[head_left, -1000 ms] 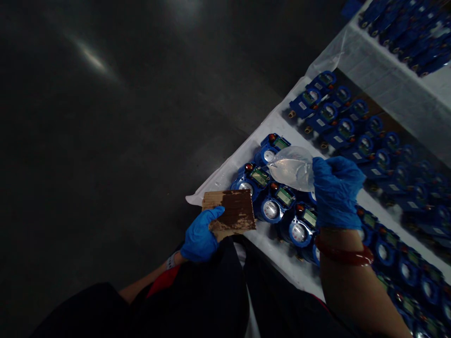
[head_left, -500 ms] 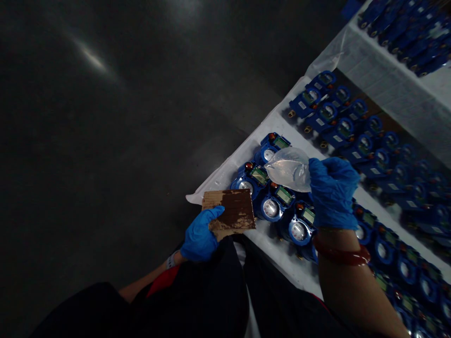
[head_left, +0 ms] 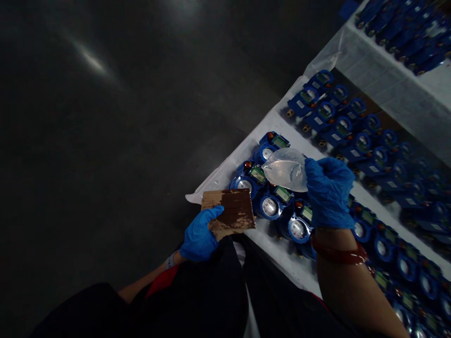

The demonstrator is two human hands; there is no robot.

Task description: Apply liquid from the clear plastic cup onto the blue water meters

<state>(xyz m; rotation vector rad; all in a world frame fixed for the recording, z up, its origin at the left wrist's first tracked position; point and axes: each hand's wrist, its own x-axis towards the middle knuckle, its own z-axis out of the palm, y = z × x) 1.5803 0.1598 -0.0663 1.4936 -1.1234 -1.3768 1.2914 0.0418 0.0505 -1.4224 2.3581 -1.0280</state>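
My left hand [head_left: 201, 236], in a blue glove, is closed on a piece of cardboard [head_left: 234, 210] with a torn, dark brown and tan face. My right hand [head_left: 329, 190], also gloved in blue, grips a clear plastic bag [head_left: 286, 169] filled with something translucent; its pointed corner aims left. The bag hangs over blue water meters with round dials and small green circuit boards. One such water meter [head_left: 270, 206] sits right below the bag. Whether the bag's tip touches a meter, I cannot tell.
Several rows of blue meters [head_left: 326, 111] stand on a table with a white plastic cover [head_left: 262, 129]. Another white-covered surface [head_left: 384, 61] with more blue meters is at the upper right. Dark floor [head_left: 123, 141] fills the left side.
My right hand and the plastic bag have shifted slightly to the left over the meters. My left hand and the cardboard have stayed almost still.
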